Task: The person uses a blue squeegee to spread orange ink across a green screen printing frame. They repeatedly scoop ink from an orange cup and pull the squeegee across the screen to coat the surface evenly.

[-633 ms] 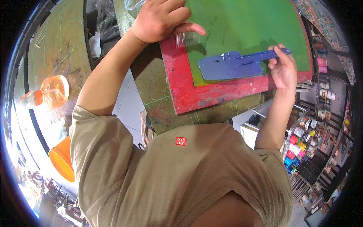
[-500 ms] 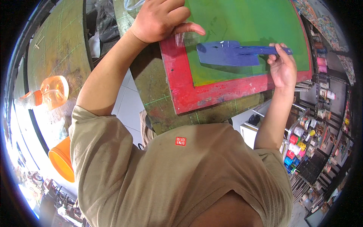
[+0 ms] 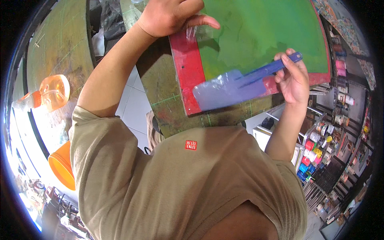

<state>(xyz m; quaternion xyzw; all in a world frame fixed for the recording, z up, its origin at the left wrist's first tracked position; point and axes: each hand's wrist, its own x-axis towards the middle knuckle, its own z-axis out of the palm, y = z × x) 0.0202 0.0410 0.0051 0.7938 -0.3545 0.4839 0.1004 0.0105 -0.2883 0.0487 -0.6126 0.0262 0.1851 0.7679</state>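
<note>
Left fingers (image 3: 206, 20): thumb outstretched, grip indiscernible. Right fingers (image 3: 295, 71): pinched around the handle of one blue scraper (image 3: 220, 93), probably light, fairly stiff, best held there; blade leftward of them, over a red-bordered green board (image 3: 256, 32).

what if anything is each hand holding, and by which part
The right hand holds the spatula by its handle, near the free end. Whether the left hand holds anything cannot be told: the view's upper edge cuts it off.
</note>
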